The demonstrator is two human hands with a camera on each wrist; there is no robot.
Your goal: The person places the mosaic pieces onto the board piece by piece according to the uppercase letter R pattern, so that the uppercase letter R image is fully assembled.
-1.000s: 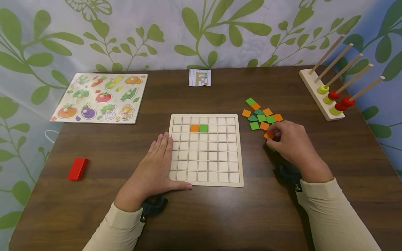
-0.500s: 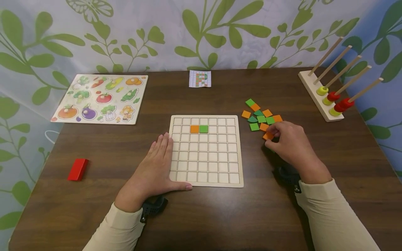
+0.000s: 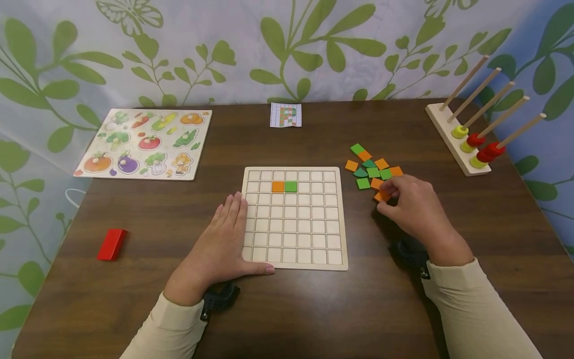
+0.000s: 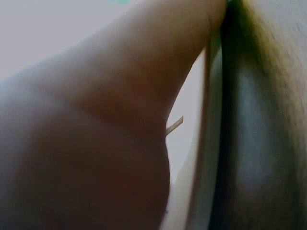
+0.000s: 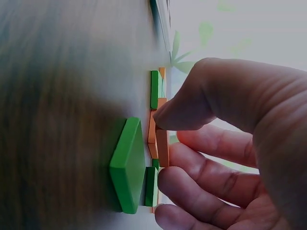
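Note:
My left hand (image 3: 219, 239) lies with straight fingers along the left edge of a wooden grid board (image 3: 296, 268), its thumb at the near edge. One orange tile (image 3: 278, 186) and one green tile (image 3: 291, 186) sit side by side in the board's second row. To the right, my right hand (image 3: 414, 209) pinches an orange square tile (image 5: 163, 147) between thumb and fingers at the near end of a loose tile pile (image 3: 373, 172). A green tile (image 5: 128, 165) lies on the table close by in the right wrist view. In the left wrist view the hand (image 4: 96, 120) hides most of the board.
A patterned paper card (image 3: 286, 115) lies behind the board. At the back left is a vegetable puzzle board (image 3: 143, 143), with a red block (image 3: 112, 244) nearer. A peg stand (image 3: 457, 139) with red and yellow rings stands at the back right.
My right hand has shifted slightly left, and the orange tile at its fingertips has moved a little with it. My left hand stays on the board. The head view has tilted slightly.

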